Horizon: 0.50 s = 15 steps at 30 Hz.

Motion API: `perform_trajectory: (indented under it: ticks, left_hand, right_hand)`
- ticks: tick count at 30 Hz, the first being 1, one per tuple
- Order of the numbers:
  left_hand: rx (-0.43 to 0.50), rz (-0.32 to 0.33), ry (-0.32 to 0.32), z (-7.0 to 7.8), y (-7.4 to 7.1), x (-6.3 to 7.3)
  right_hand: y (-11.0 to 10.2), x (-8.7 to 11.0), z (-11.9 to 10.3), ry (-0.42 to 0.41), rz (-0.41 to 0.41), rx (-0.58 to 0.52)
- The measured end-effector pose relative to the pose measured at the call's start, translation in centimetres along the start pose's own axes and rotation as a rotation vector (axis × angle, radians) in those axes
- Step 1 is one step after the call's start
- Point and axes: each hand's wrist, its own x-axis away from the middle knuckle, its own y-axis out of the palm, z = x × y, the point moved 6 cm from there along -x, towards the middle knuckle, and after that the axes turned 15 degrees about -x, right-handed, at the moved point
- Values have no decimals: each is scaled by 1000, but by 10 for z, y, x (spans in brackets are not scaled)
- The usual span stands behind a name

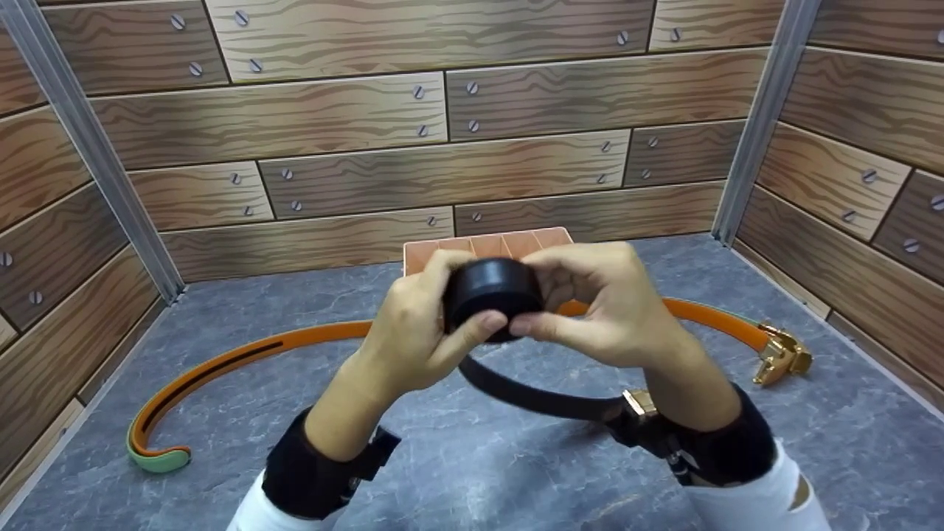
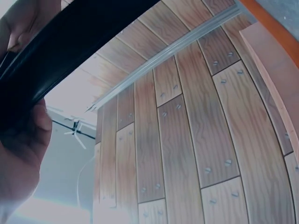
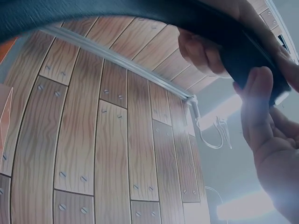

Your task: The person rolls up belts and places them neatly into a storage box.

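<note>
In the head view a black belt (image 1: 495,284) is partly wound into a coil, held up in front of me. My left hand (image 1: 413,328) grips the coil's left side, thumb on its near face. My right hand (image 1: 601,306) pinches the right side between thumb and curled fingers. The loose length of the belt hangs below and runs right to a gold buckle (image 1: 639,403) by the right wrist. Both wrist views show the black strap (image 2: 70,44) close up, and fingers (image 3: 259,88) press on the coil in the right one.
An orange belt (image 1: 324,334) with a green other face lies curved across the grey marbled table (image 1: 472,472). Its gold buckle (image 1: 783,355) is at the right. A pink compartment box (image 1: 487,245) stands behind the hands, near the wood-patterned back wall (image 1: 354,184).
</note>
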Motion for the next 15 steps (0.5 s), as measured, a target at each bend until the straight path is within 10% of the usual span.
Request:
perform_trajectory:
  ticks: [7,15]
  left_hand:
    - [33,113,-55,0,0,-1]
    - [133,94,-57,1,-2,-1]
  right_hand:
    - [1,-1,2,-18,56,-168]
    - [5,0,4,5,49,-211]
